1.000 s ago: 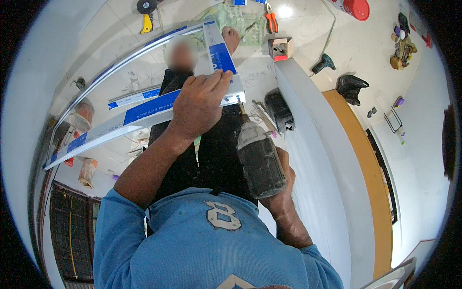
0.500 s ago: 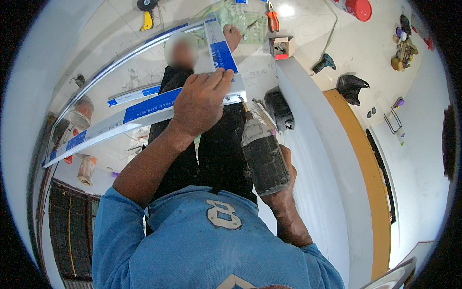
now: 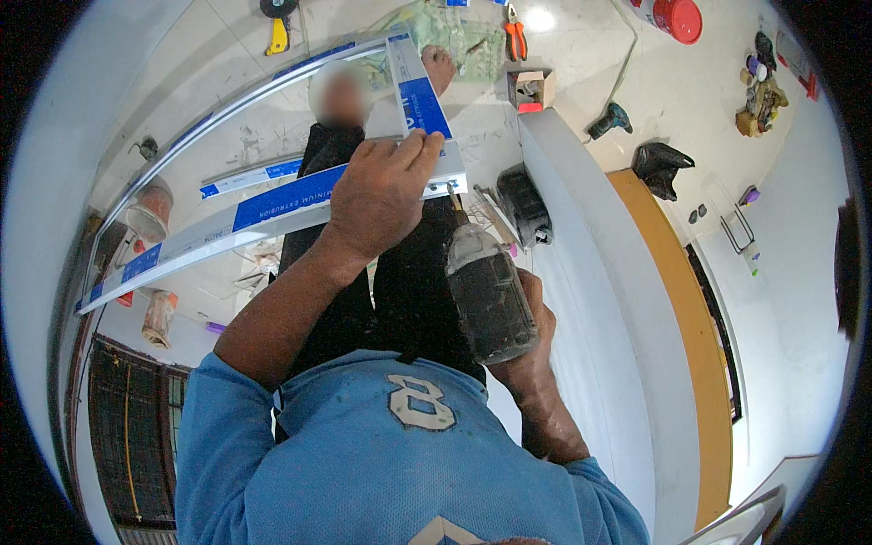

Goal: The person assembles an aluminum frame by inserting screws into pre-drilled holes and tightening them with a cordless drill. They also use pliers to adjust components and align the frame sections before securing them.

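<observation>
A white aluminium frame (image 3: 204, 238) with blue protective film lies across my legs, its near corner in front of me. My left hand (image 3: 380, 186) is closed over the near bar beside that corner, fingers on top. In my right hand (image 3: 536, 331) is a dark, worn power drill (image 3: 490, 295) with a grey front. Its bit (image 3: 456, 202) points at the end of the near bar, at a hole or screw head there; which one I cannot tell. The drill body hides most of my right fingers.
Orange-handled pliers (image 3: 516, 36) and a small open box (image 3: 530, 91) lie beyond the frame. Right of them are a teal drill (image 3: 610, 120), a black plastic bag (image 3: 663, 168) and a red bucket (image 3: 677, 20). A low white wall (image 3: 599, 236) runs along my right side.
The drill has shifted slightly left, and its bit now meets the end of the near bar. My left hand keeps its place on the frame, which has moved very little.
</observation>
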`<state>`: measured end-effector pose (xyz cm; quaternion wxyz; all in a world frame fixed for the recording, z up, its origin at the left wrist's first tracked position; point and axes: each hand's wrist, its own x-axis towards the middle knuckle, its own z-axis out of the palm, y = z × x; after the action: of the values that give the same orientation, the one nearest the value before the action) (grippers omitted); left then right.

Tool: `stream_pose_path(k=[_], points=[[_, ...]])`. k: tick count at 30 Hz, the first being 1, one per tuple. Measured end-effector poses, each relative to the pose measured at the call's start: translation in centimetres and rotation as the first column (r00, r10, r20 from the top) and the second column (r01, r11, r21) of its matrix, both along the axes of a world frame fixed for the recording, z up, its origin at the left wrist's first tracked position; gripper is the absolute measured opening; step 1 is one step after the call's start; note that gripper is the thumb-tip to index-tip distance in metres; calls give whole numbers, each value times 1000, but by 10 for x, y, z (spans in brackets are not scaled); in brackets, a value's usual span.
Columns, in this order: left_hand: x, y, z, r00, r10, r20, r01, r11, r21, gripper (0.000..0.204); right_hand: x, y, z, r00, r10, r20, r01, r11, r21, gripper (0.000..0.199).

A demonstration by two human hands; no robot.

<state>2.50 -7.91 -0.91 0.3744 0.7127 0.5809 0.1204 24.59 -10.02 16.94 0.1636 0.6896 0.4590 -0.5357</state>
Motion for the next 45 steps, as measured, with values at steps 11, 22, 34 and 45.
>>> stream_pose_path(k=[11, 22, 34, 45], points=[[-2, -2, -2, 1000, -13, -10, 12, 996, -84, 72, 4, -7, -1, 999, -35, 20, 34, 999, 40, 77], [-2, 3, -2, 1000, -9, -5, 9, 1000, 13, 46, 6, -4, 1, 994, 101, 43, -105, 989, 106, 60], [0, -1, -4, 1000, -18, -13, 16, 996, -86, 70, -2, 12, -2, 996, 76, 40, -77, 997, 25, 93], [2, 1, -5, 1000, -3, 1, 3, 1000, 14, 47, -11, 30, -2, 983, 168, -72, -160, 982, 105, 107]])
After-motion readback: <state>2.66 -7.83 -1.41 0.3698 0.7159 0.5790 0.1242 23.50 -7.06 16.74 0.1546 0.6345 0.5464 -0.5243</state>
